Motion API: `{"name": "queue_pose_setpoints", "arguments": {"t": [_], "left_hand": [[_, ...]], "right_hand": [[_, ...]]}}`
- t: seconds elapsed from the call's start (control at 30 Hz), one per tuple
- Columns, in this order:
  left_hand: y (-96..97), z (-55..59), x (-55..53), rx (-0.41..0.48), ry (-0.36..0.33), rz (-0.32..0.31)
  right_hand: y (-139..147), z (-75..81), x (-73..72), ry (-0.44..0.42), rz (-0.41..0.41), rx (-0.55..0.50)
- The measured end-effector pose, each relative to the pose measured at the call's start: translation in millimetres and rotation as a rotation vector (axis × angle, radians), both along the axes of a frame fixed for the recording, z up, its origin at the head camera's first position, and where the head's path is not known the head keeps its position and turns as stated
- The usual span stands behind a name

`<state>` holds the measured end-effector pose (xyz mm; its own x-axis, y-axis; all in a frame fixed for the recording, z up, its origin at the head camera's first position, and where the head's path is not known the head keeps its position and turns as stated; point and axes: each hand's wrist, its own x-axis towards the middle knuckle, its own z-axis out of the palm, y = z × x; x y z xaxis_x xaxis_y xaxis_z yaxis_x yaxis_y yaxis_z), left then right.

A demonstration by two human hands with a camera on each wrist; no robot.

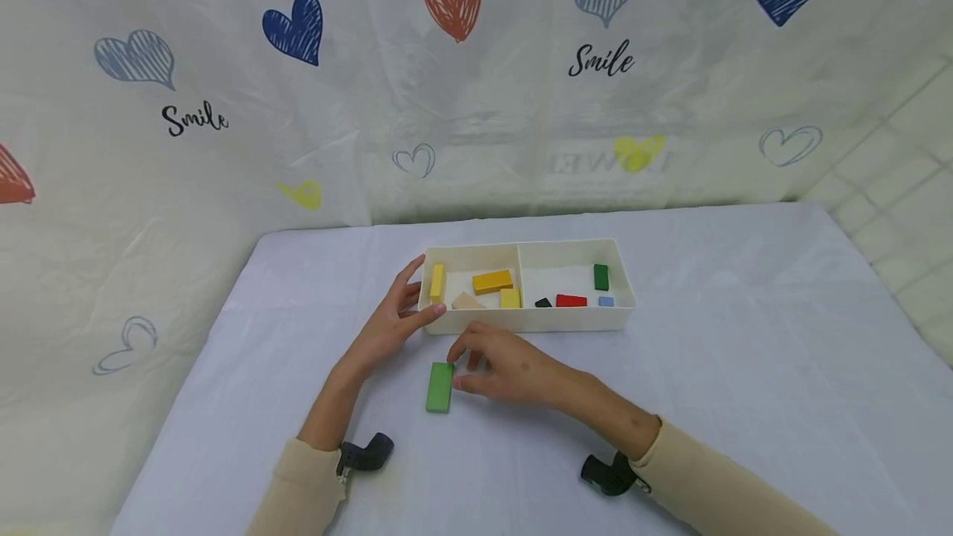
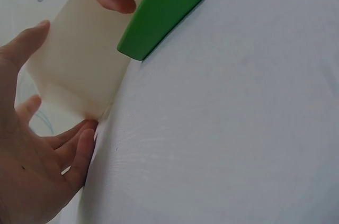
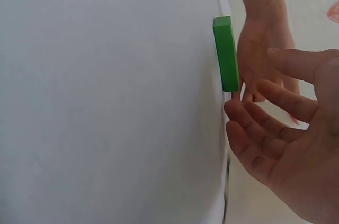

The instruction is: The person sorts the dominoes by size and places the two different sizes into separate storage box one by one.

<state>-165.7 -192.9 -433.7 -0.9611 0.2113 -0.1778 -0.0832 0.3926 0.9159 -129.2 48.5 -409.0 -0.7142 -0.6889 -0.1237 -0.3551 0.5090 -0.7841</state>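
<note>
A light green rectangular block [image 1: 439,388] lies on the white cloth in front of a white two-compartment box [image 1: 524,321]. My right hand [image 1: 506,364] is just right of this block, thumb and fingers apart and loosely bent. In the right wrist view, nothing sits between the right hand's [image 3: 291,134] fingers, and the green block [image 3: 226,54] stands beyond their tips. At the box's left end, my left hand [image 1: 387,329] holds on with its thumb at the front rim and fingers along the side. The left wrist view shows the left hand [image 2: 37,150] against the box wall [image 2: 85,54].
The left compartment contains yellow blocks [image 1: 438,282], an orange-yellow block [image 1: 492,282] and a beige piece [image 1: 467,302]. On the right are a dark green block [image 1: 601,277], a red one [image 1: 571,301], a blue one [image 1: 606,302] and a black one [image 1: 543,303]. Behind hangs a heart-printed curtain [image 1: 506,89].
</note>
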Motion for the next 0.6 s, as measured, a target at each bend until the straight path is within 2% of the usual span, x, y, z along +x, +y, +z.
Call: {"name": "queue_pose_setpoints", "arguments": {"t": [0.6], "left_hand": [[0.2, 0.6, -0.4, -0.003, -0.002, 0.01]], "right_hand": [[-7.0, -1.8, 3.4, 0.006, 0.041, 0.058]]}}
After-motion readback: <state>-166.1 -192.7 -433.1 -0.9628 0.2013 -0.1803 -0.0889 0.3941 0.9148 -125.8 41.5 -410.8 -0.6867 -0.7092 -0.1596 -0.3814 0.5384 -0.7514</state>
